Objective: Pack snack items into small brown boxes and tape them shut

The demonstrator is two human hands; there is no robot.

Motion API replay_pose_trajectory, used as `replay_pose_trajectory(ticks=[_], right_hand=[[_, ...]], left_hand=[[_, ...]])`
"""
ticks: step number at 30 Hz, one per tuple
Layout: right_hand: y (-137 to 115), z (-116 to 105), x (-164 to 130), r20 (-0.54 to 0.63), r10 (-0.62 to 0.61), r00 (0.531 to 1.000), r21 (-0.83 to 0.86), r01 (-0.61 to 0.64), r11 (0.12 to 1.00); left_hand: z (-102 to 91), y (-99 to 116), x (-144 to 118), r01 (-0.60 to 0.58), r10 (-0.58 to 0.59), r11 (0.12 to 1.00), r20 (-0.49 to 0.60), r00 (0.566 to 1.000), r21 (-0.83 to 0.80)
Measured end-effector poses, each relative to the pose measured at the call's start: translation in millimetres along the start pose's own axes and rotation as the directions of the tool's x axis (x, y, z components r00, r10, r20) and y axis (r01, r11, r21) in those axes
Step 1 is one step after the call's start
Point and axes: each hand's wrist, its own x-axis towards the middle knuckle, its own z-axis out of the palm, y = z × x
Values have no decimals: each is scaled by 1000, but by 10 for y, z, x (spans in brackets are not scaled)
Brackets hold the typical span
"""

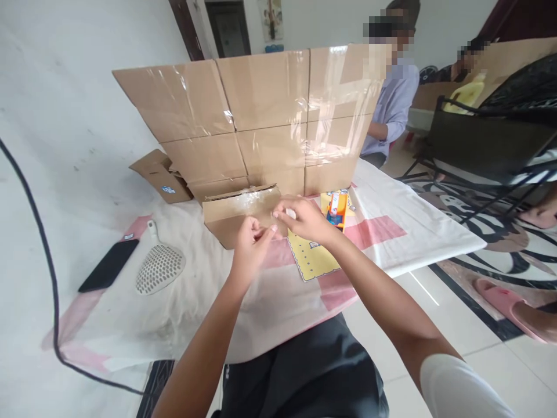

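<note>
My left hand [253, 244] is closed in a pinch, thumb and forefinger together. Opposite it, my right hand [307, 219] also pinches, its fingertips very near the left ones. Whatever lies between the fingertips is too small or too clear to make out. Just behind both hands stands a low cardboard box [224, 219] with shiny clear tape along its top. A yellow printed sheet [311, 264] lies under my right forearm. Beyond it, an orange and blue item [338, 208] with a white label rests on the table.
A tall taped cardboard panel [270, 87] rises behind the box. To the left are a white perforated scoop [161, 267], a black phone [108, 266] and a small carton [163, 180]. A person [394, 98] is behind the panel; a chair [474, 139] stands right.
</note>
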Motion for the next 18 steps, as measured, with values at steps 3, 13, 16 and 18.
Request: replay_pose_trajectory(ticks=[3,13,16,18], right_hand=[[104,16,464,-35,7,999,-36,-8,999],[343,464,1290,225,153,962,-122,-128,984],[395,527,1261,244,116,963,-197,-68,978],[425,554,1230,255,100,962,-287,-23,958]], left_hand=[[-155,-85,58,76,-76,997,-86,993,-2],[-503,-92,272,-332,561,581,-71,825,743],[-502,-161,443,-400,530,419,138,837,815],[-489,-238,491,-400,502,385,175,847,832]])
